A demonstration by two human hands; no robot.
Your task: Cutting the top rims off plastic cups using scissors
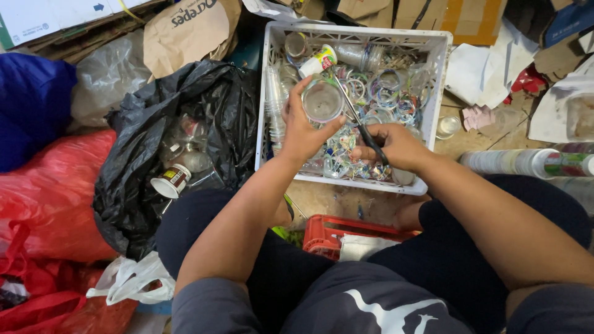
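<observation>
Now, step: scissors (365,133) trimming a clear cup's (322,100) rim, by the look of it.
Left hand (301,127): curled round the cup, above the white crate (436,68).
Right hand (396,145): closed on the scissors.
Next move: probably calls for turning the cup steadily.

Left hand (301,131) grips clear cup (322,100); right hand (396,145) works scissors (365,130) over white crate (270,93)

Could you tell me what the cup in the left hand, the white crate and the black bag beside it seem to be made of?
The cup in the left hand looks like thin clear plastic: the crate's contents show through it. The white crate seems rigid moulded plastic, with a matte lattice wall. The black bag appears to be thin glossy plastic film, crumpled with bright highlights.
</observation>
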